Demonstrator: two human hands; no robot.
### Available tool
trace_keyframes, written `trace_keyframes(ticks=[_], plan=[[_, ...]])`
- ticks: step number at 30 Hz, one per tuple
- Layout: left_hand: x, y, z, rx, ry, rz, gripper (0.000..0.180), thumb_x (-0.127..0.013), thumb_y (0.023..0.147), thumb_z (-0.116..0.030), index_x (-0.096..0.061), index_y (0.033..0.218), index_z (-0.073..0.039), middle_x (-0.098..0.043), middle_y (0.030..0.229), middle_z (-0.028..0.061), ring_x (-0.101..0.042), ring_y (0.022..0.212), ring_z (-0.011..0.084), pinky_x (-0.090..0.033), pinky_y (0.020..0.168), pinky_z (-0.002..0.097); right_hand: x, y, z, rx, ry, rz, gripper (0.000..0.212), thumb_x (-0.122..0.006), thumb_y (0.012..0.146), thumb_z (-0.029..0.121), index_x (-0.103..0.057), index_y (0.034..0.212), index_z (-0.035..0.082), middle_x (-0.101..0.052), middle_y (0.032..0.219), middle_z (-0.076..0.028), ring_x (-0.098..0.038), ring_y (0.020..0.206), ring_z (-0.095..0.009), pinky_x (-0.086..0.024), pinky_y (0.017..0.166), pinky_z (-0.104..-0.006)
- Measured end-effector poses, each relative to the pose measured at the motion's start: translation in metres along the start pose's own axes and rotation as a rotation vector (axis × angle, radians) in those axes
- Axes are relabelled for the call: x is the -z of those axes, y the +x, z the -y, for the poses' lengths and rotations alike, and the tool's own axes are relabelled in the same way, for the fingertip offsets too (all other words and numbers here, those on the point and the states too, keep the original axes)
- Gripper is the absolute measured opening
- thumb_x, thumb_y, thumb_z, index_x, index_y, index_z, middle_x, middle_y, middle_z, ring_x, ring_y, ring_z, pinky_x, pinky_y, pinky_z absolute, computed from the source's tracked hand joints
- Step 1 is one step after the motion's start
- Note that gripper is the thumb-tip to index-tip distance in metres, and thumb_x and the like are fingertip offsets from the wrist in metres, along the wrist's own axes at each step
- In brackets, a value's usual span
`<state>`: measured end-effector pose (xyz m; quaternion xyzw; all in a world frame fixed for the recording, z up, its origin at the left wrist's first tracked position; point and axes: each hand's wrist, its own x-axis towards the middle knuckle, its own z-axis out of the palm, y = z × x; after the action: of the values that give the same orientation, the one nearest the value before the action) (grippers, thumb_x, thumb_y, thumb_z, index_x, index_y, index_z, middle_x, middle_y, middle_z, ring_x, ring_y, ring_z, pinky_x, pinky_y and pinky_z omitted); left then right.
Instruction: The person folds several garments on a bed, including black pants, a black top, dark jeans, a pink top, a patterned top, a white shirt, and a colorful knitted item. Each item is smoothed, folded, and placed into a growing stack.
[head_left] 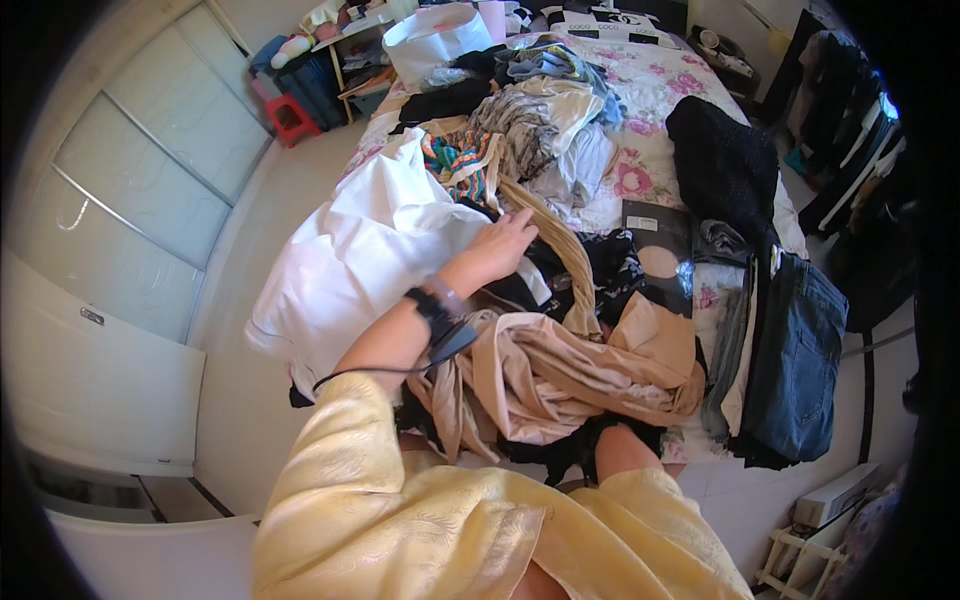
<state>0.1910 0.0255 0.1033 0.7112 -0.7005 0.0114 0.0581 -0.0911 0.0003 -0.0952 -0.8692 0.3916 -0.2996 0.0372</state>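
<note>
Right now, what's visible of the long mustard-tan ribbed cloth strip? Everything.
The long mustard-tan ribbed cloth strip looks soft, with lengthwise ridges. On the floral-covered bed, it curves loosely down to the shiny, crumpled beige fabric. Black patterned cloth lies beside it. The left hand is at its upper part; grip unclear.

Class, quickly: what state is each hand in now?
Left hand: at the tan ribbed cloth; grip cannot be told.
Right hand: hidden from view; cannot be told.
</note>
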Motion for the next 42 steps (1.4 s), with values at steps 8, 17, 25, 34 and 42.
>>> trace_keyframes(ticks=[8,17,25,34,42], plan=[[-0.117,0.095,0.070,0.340,0.028,0.025,0.035,-0.060,0.079,-0.008,-0.063,0.113,-0.006,-0.048,0.126,0.0163,-0.053,0.110,0.0398,-0.047,0.091,0.0485,-0.002,-0.007,0.002,-0.002,0.009,0.037,0.048,-0.051,0.091,0.035,-0.051,0.133,0.012,-0.052,0.133,-0.012,-0.048,0.124,-0.029,-0.033,0.106,-0.0482],[0.035,0.033,-0.107,-0.208,-1.067,-0.540,0.016,-0.050,0.088,-0.009,-0.058,0.101,-0.006,-0.059,0.064,0.0117,-0.060,0.057,0.0229,-0.042,0.051,0.0431,-0.005,-0.004,-0.004,0.009,0.004,0.033,0.048,-0.052,0.091,0.035,-0.051,0.132,0.011,-0.053,0.131,-0.013,-0.050,0.122,-0.029,-0.035,0.105,-0.0468],[0.082,-0.105,-0.178,-0.239,-0.645,-0.190,0.021,-0.057,0.079,-0.004,-0.056,0.099,-0.008,-0.057,0.064,0.0135,-0.059,0.059,0.0368,-0.045,0.053,0.0437,-0.002,-0.003,0.001,0.025,0.003,0.014,0.048,-0.053,0.091,0.036,-0.052,0.131,0.010,-0.054,0.129,-0.014,-0.051,0.120,-0.029,-0.037,0.103,-0.0456],[0.063,-0.074,-0.015,-0.257,-0.593,0.028,0.044,-0.051,0.083,0.000,-0.052,0.126,-0.008,-0.052,0.133,0.0147,-0.057,0.118,0.0260,-0.045,0.097,0.0354,-0.001,0.000,0.008,0.033,0.021,0.017,0.048,-0.054,0.090,0.036,-0.052,0.130,0.009,-0.056,0.127,-0.015,-0.053,0.118,-0.029,-0.039,0.101,-0.0443],[-0.030,0.064,0.122,0.560,-0.198,-0.221,0.096,-0.077,0.072,-0.034,-0.022,0.142,0.001,-0.015,0.149,0.0333,-0.043,0.126,0.0496,-0.041,0.104,0.0453,-0.003,0.000,0.010,0.044,0.020,0.061,0.048,-0.055,0.090,0.036,-0.053,0.129,0.008,-0.057,0.125,-0.016,-0.055,0.116,-0.029,-0.041,0.100,-0.0431]])
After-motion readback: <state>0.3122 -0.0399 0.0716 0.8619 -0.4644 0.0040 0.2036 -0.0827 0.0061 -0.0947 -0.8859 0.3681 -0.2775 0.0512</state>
